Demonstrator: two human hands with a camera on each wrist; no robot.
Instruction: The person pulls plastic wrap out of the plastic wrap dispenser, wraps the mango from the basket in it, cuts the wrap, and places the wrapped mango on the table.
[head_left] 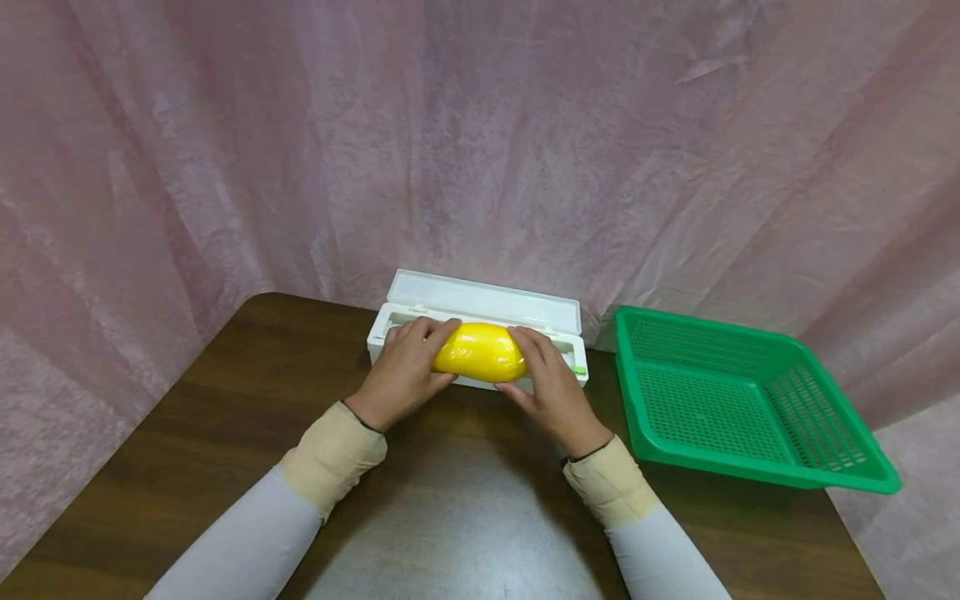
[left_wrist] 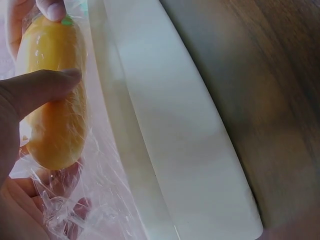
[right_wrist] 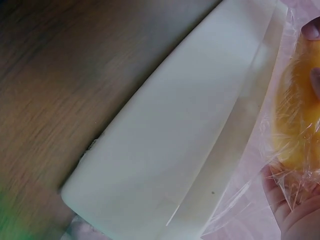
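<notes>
A smooth, oblong yellow fruit point(head_left: 480, 352), mango-like in shape, is held between both hands over a white cling film dispenser point(head_left: 381, 323). My left hand point(head_left: 405, 365) grips its left end, with the thumb lying across the fruit point(left_wrist: 55, 125) in the left wrist view. At the other end, the right hand point(head_left: 553, 387) holds it with fingers above and thumb below. Clear cling film point(left_wrist: 112, 195) covers the fruit and gathers in wrinkles by the left fingers. The dispenser's lid point(head_left: 483, 298) is raised at the back; a green slider point(head_left: 578, 370) shows at its right end.
A green perforated basket point(head_left: 712, 471) stands to the right, overhanging the table's right edge. Behind the brown wooden table point(head_left: 202, 433) hangs a pink curtain point(head_left: 480, 150), close to the raised lid.
</notes>
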